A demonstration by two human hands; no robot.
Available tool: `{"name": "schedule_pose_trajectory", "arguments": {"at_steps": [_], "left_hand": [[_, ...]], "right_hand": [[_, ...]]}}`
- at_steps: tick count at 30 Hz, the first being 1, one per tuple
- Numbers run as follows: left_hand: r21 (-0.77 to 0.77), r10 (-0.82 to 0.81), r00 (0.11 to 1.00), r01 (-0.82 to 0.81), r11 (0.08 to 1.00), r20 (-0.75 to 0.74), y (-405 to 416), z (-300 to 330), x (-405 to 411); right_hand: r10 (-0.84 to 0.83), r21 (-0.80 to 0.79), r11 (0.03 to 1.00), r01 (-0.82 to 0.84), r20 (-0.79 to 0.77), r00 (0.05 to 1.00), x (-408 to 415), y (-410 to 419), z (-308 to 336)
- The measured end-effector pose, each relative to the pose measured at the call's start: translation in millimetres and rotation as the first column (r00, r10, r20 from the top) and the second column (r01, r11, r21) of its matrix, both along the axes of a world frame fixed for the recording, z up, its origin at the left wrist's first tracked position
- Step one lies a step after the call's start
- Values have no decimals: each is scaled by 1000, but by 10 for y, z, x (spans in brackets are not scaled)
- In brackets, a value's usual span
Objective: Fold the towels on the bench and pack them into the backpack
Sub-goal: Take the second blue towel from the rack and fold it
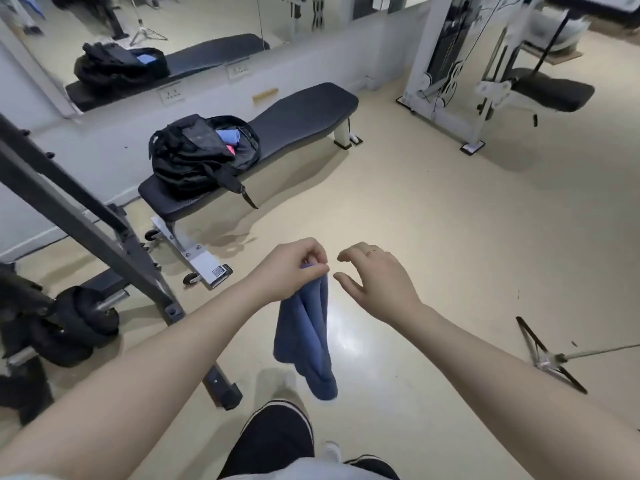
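L hand (292, 268) pinches the top edge of a blue towel (306, 341) btwn thumb and fingertips; towel hangs bunched, mid-air over the floor (433, 254), well apart from the table (304, 112). R hand (379, 282) just beside it, grip spread, fingers loosely curved, holding nothing, ring on one finger. Black backpack (194, 157) lies unzipped on the table's near end; inside, a light-blue towel (228, 136) and something pink, prob. another towel, hard to tell. Mirror (156, 36) on wall behind.
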State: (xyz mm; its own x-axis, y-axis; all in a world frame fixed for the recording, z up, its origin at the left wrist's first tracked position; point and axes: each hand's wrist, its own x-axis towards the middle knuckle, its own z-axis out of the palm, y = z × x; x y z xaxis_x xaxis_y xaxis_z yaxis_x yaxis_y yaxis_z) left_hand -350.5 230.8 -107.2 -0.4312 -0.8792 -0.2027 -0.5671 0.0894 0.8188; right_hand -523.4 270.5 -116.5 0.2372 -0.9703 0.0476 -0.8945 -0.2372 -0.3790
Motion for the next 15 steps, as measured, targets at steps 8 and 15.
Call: {"name": "schedule_pose_trajectory", "arguments": {"at_steps": [8,15], "left_hand": [[-78,-5,999,2,997,-35,-1485,-79,-366],[-79,-85,996,85,993,-8,-3254,153,-449]], "right_hand": [[-137,100,988,117,218,966,-201,-1514,-198],[-161,211,975,72,446,881,-289,-3290,-54]]}}
